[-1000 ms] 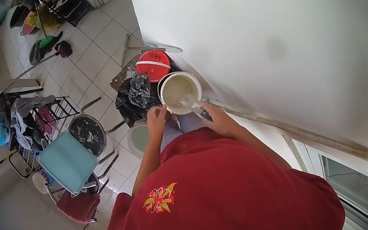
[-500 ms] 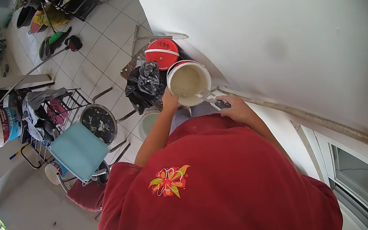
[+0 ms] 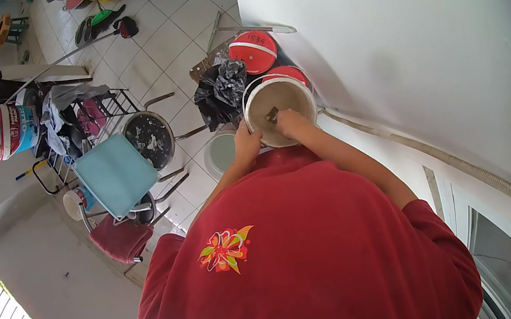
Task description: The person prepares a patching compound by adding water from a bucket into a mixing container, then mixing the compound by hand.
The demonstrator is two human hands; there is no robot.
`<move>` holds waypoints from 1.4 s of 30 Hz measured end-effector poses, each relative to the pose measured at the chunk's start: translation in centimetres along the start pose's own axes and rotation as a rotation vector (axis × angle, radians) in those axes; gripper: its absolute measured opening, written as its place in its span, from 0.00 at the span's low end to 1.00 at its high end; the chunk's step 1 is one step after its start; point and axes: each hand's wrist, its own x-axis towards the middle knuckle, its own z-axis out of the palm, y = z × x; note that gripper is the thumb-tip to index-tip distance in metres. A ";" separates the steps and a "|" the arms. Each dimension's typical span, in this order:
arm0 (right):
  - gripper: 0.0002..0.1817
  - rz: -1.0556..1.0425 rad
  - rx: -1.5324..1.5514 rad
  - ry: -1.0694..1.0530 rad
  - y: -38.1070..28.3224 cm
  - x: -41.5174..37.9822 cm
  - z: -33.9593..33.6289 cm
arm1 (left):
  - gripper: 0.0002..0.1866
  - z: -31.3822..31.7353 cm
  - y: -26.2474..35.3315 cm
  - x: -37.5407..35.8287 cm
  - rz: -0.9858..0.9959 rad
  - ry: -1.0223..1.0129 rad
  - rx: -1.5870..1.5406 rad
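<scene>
A white bucket (image 3: 254, 99) with a wire handle stands tilted in front of my body, its mouth facing up at me. Pale, smeared residue coats the inside. My left hand (image 3: 247, 142) is closed on the near left part of its rim. My right hand (image 3: 293, 124) reaches into the mouth, fingers wrapped around a putty knife (image 3: 272, 115). Only a small dark part of the knife shows; the rest is hidden by the hand and bucket.
A red lid (image 3: 253, 53) marked 1534, a black plastic bag (image 3: 221, 91) and a second pail (image 3: 221, 155) are close by. Left are a stool (image 3: 149, 139), a blue-seated chair (image 3: 115, 175) and paint buckets (image 3: 3, 134). A white wall (image 3: 394, 24) rises on the right.
My right hand has moved from beside the rim into the bucket with the putty knife. The bucket has come nearer and more of a red lid behind it shows. My left hand still grips the rim.
</scene>
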 end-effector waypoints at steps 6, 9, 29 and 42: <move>0.18 0.051 0.072 0.082 0.2 0.2 -1.1 | 0.26 0.0 3.4 -0.9 -0.022 0.036 0.051; 0.21 -0.067 0.155 0.402 0.4 0.5 -2.3 | 0.26 0.0 5.8 -2.2 0.048 0.039 0.262; 0.18 0.220 0.193 -0.459 1.7 -4.0 -3.6 | 0.25 0.4 3.3 -3.7 0.054 -0.045 0.403; 0.24 -0.272 0.062 0.024 10.6 -8.2 9.1 | 0.23 6.7 -1.2 -12.8 0.103 -0.023 0.482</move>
